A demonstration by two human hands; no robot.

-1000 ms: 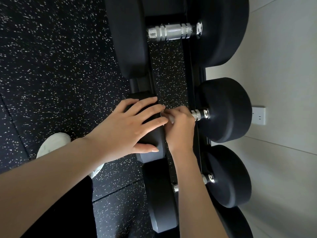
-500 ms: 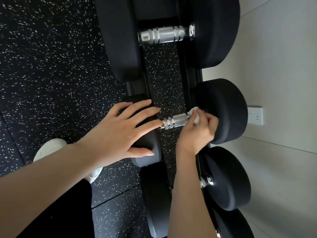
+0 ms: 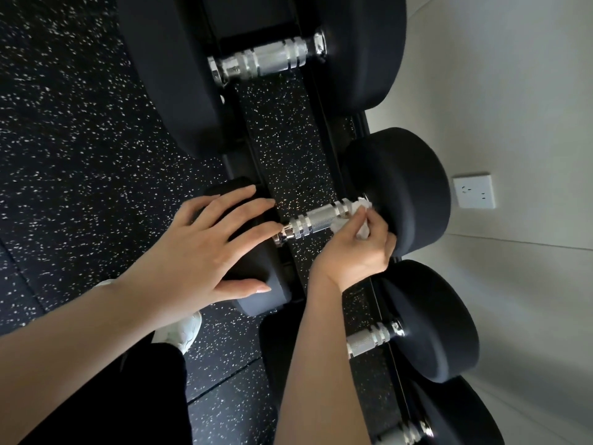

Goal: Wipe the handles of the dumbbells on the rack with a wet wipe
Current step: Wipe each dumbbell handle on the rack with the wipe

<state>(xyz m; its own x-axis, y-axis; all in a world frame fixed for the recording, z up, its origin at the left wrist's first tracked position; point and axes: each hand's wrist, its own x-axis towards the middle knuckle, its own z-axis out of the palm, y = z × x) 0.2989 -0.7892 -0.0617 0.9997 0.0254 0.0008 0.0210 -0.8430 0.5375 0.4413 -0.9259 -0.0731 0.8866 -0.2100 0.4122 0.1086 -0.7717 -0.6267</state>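
Several black dumbbells with chrome handles lie side by side on the rack [image 3: 324,101]. My right hand [image 3: 356,248] pinches a white wet wipe [image 3: 351,218] against the right end of the middle dumbbell's handle [image 3: 316,220], close to its right head [image 3: 407,187]. My left hand [image 3: 205,248] rests flat with straight fingers on that dumbbell's left head [image 3: 256,293]. The larger dumbbell's handle [image 3: 266,61] lies above, and a smaller dumbbell's handle [image 3: 372,340] lies below, partly hidden by my right forearm.
Black speckled rubber floor [image 3: 64,139] fills the left side. A pale wall with a white power socket [image 3: 473,191] stands to the right, behind the rack. My white shoe [image 3: 179,332] and dark trouser leg show at the bottom left.
My right hand slid the wipe from the handle's left end to its right end, baring the chrome. My left hand stayed on the left head.
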